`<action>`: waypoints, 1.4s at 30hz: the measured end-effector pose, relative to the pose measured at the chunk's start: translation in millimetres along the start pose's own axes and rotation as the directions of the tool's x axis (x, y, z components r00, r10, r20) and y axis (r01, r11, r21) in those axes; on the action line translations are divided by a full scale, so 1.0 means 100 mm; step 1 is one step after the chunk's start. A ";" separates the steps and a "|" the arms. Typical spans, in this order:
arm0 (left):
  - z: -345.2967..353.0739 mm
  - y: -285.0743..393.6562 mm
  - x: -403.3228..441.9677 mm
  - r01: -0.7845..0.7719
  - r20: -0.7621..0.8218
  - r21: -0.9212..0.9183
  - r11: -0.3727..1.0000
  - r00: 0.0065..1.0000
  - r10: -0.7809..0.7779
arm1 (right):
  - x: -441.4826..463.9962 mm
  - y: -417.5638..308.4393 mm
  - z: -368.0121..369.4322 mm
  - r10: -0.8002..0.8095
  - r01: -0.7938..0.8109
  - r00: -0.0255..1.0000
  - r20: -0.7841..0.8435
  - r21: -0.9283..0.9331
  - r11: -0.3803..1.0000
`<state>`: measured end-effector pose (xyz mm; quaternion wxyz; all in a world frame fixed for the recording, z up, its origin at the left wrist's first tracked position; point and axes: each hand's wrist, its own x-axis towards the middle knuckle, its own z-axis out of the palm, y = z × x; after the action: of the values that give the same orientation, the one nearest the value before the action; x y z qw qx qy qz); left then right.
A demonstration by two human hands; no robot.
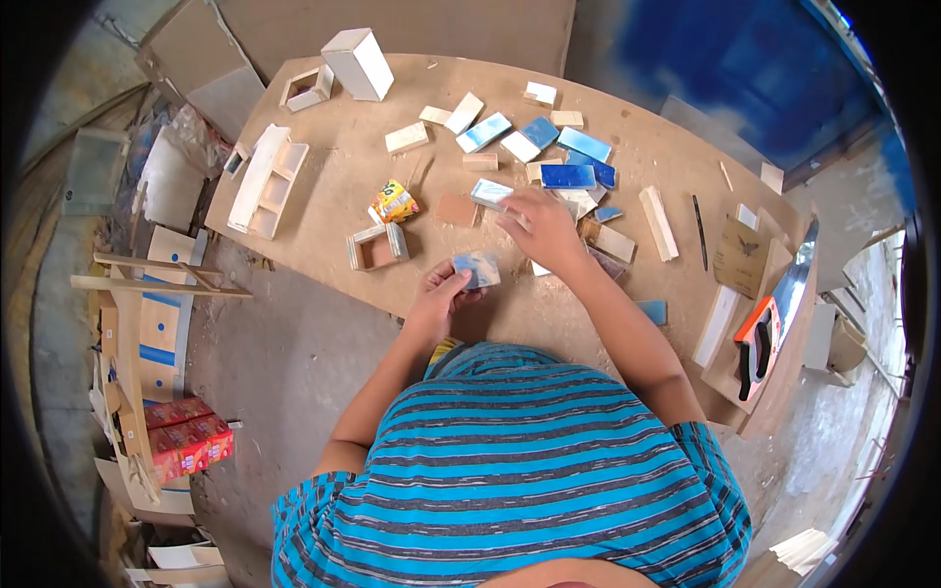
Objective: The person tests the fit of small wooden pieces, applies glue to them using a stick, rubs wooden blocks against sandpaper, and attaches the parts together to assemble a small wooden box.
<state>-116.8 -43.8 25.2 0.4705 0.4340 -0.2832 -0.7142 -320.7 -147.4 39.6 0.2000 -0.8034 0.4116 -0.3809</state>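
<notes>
My left hand [439, 296], closed, pinches a small thin wooden piece [477, 269] with worn blue paint at the table's near edge. Just beyond it, my right hand [542, 227] has its fingertips closed on the right end of a white and pale-blue wooden block [488, 191]. A brown flat piece [457, 210] lies left of that block. Beside my right hand is a pile with a dark-blue block [568, 176] and bare wood offcuts [608, 240]. My right fingers hide part of the block they touch.
On the table [333, 176] stand a white box [359, 65], a divided wooden tray [269, 182], a small open box [377, 247] and a yellow packet [394, 202]. To the right lie a pencil [700, 232], sandpaper [740, 257] and a handsaw [774, 312].
</notes>
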 end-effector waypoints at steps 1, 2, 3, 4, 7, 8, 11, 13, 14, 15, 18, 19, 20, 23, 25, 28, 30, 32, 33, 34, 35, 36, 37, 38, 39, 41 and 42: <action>-0.06 -0.02 0.02 -0.016 -0.002 -0.067 0.998 1.000 0.016 | 0.10 0.01 0.02 -0.097 0.089 0.993 -0.066 -0.125 0.988; -0.12 -0.03 0.04 -0.024 -0.005 -0.110 0.994 1.000 0.024 | 0.16 0.06 0.08 -0.094 0.088 0.995 -0.022 -0.173 0.981; -0.12 0.00 0.03 -0.020 -0.019 -0.133 0.991 1.000 0.018 | 0.22 0.09 0.15 -0.089 0.092 0.996 0.022 -0.220 0.971; -0.13 0.03 0.01 -0.021 -0.033 -0.155 0.988 0.999 0.016 | 0.26 0.12 0.21 -0.086 0.100 0.994 0.064 -0.266 0.959; -0.09 0.18 -0.04 -0.083 -0.050 -0.178 0.981 0.996 0.075 | 0.34 0.08 0.21 0.069 -0.054 0.996 0.055 -0.233 0.971; -0.06 0.22 -0.06 -0.110 -0.054 -0.182 0.977 0.993 0.101 | 0.34 0.03 0.16 0.167 -0.160 0.982 0.086 -0.087 0.983; 0.00 0.29 -0.10 -0.198 -0.129 -0.194 0.961 0.976 0.175 | 0.22 -0.33 -0.08 0.353 -0.403 0.910 0.219 0.258 0.878; 0.05 0.34 -0.12 -0.203 -0.119 -0.198 0.959 0.976 0.182 | 0.08 -0.48 -0.08 0.373 -0.446 0.893 0.252 0.392 0.805; 0.11 0.34 -0.11 -0.221 -0.129 -0.210 0.952 0.972 0.197 | 0.03 -0.50 -0.03 0.368 -0.435 0.900 0.232 0.459 0.774; 0.16 0.35 -0.11 -0.238 -0.137 -0.220 0.946 0.968 0.212 | -0.03 -0.49 0.04 0.366 -0.419 0.907 0.208 0.524 0.741; 0.27 0.40 -0.11 -0.150 -0.045 -0.186 0.971 0.989 0.144 | -0.14 -0.47 0.10 0.344 -0.375 0.923 0.174 0.613 0.696; 0.29 0.39 -0.09 -0.155 -0.035 -0.163 0.974 0.988 0.152 | -0.18 -0.46 0.09 0.336 -0.365 0.927 0.170 0.625 0.690; 0.31 0.36 -0.06 -0.160 -0.025 -0.141 0.977 0.987 0.158 | -0.22 -0.44 0.07 0.356 -0.383 0.919 0.168 0.588 0.712; 0.20 0.18 0.03 -0.102 0.015 -0.002 0.995 0.995 0.102 | -0.37 -0.38 0.03 0.392 -0.399 0.912 0.116 0.464 0.791; 0.14 0.03 0.05 -0.048 0.015 0.073 0.996 0.999 0.047 | -0.47 -0.31 0.05 0.370 -0.351 0.929 0.020 0.361 0.864; 0.14 -0.10 0.00 0.023 0.001 0.068 0.997 1.000 -0.023 | -0.60 -0.27 0.03 0.462 -0.456 0.883 0.083 0.384 0.803; 0.17 -0.11 -0.04 0.070 0.025 -0.008 0.998 0.997 -0.069 | -0.65 -0.20 0.05 0.445 -0.430 0.893 0.068 0.422 0.798; 0.16 -0.13 -0.05 0.099 0.011 -0.068 0.993 0.995 -0.099 | -0.68 -0.15 0.01 0.444 -0.453 0.888 0.116 0.381 0.806; 0.16 -0.13 -0.06 0.113 0.003 -0.099 0.989 0.994 -0.113 | -0.64 -0.21 -0.10 0.455 -0.486 0.874 0.172 0.319 0.814; 0.14 -0.14 -0.06 0.111 -0.013 -0.061 0.992 0.994 -0.112 | -0.61 -0.25 -0.19 0.467 -0.514 0.855 0.225 0.254 0.819; 0.12 -0.15 -0.06 0.109 -0.028 -0.022 0.994 0.994 -0.110 | -0.59 -0.25 -0.24 0.404 -0.452 0.885 0.233 0.210 0.867; 0.11 -0.15 -0.05 0.107 -0.042 0.016 0.994 0.993 -0.107 | -0.58 -0.25 -0.28 0.339 -0.384 0.909 0.243 0.167 0.908; 0.11 -0.15 -0.05 0.093 -0.040 0.117 0.989 0.995 -0.089 | -0.57 -0.24 -0.30 0.274 -0.312 0.927 0.255 0.124 0.942; 0.11 -0.16 -0.04 0.078 -0.036 0.216 0.973 0.997 -0.072 | -0.57 -0.22 -0.28 0.233 -0.268 0.939 0.252 0.114 0.957; 0.11 -0.17 -0.04 0.063 -0.030 0.313 0.948 0.998 -0.056 | -0.59 -0.17 -0.22 0.191 -0.223 0.949 0.250 0.103 0.970; 0.13 -0.22 0.01 -0.019 0.005 0.410 0.912 1.000 0.018 | -0.61 -0.10 -0.13 0.159 -0.181 0.956 0.247 0.070 0.981; 0.14 -0.25 0.05 -0.060 0.025 0.456 0.888 0.998 0.055 | -0.60 -0.11 -0.09 0.168 -0.186 0.955 0.246 0.049 0.981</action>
<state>-140.3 -38.5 9.6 0.3746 0.5197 -0.4583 -0.6161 -344.7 -92.8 25.5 0.3104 -0.7958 0.4407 -0.2760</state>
